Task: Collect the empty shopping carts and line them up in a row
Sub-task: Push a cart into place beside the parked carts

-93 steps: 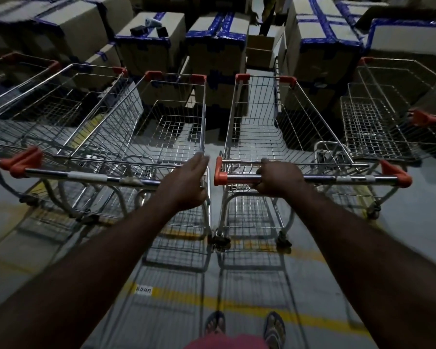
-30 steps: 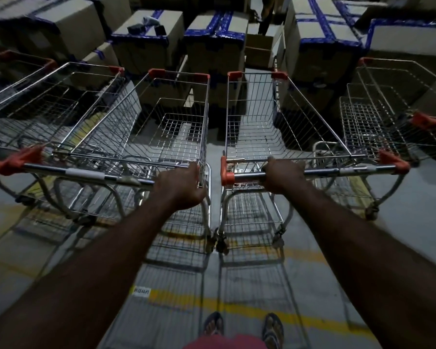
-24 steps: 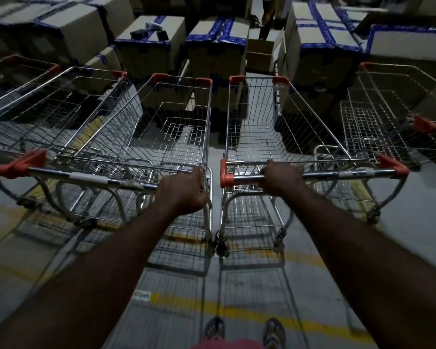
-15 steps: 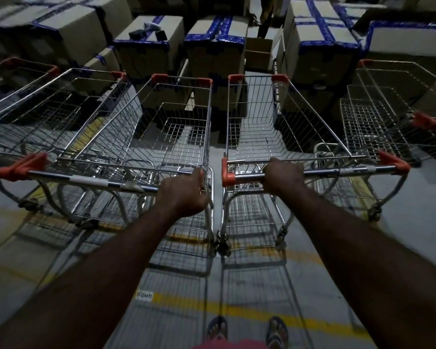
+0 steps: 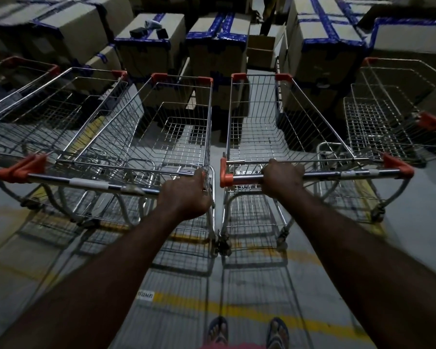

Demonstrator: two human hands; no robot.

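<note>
Two empty wire shopping carts with orange corner caps stand side by side in front of me. My left hand (image 5: 185,196) grips the right end of the left cart's handle bar (image 5: 86,183). My right hand (image 5: 282,181) grips the handle bar (image 5: 337,173) of the right cart (image 5: 257,122) near its left end. The left cart's basket (image 5: 166,137) almost touches the right cart. Further carts (image 5: 43,109) are lined up to the left, and another cart (image 5: 398,112) stands apart at the right.
Stacked cardboard boxes (image 5: 217,46) sealed with blue tape stand just beyond the carts' fronts. A yellow line (image 5: 237,308) crosses the grey floor near my sandalled feet (image 5: 247,333). An open floor strip lies between the right cart and the far-right cart.
The right cart has straightened and closed up beside the left cart. My left hand went from resting on the bar's end to gripping it. Both carts sit slightly nearer the boxes.
</note>
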